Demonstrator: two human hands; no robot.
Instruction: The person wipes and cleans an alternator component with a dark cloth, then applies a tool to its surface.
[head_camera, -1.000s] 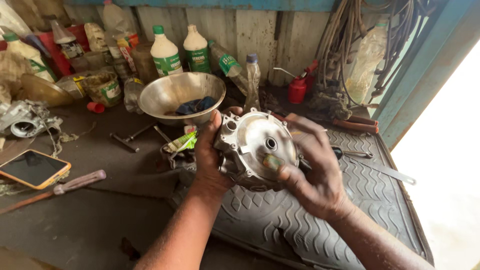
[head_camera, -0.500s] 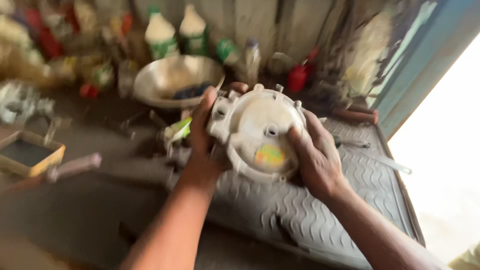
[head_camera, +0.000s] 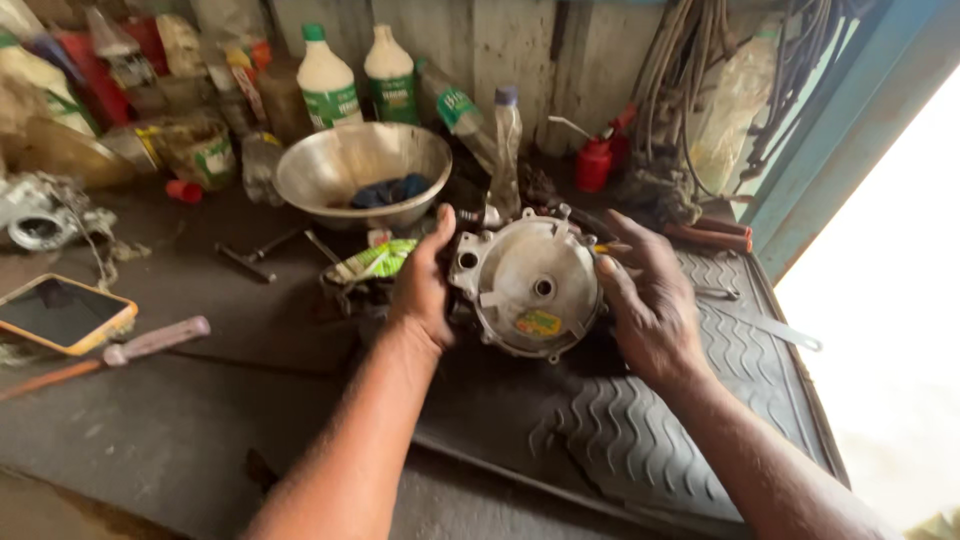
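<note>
Workbench: dark, grimy top, a ribbed black rubber mat (head_camera: 700, 420) on its right half. Wooden plank wall behind; cables hang at upper right beside a blue-green frame with bright daylight past it. Along the wall: white bottles (head_camera: 328, 88), a red oil can (head_camera: 594, 164), a steel bowl (head_camera: 362, 172) holding blue cloth. Far left: an orange-cased phone (head_camera: 58, 314) and a screwdriver (head_camera: 120, 352).

Round metal engine cover (head_camera: 528, 285) sits over the mat's upper-left part, flat face tilted toward the camera, centre bore axis pointing up-forward; no clear long axis.

Left hand (head_camera: 420, 285) grips its left edge, thumb up. Right hand (head_camera: 650, 300) clasps the right edge, fingers spread.
</note>
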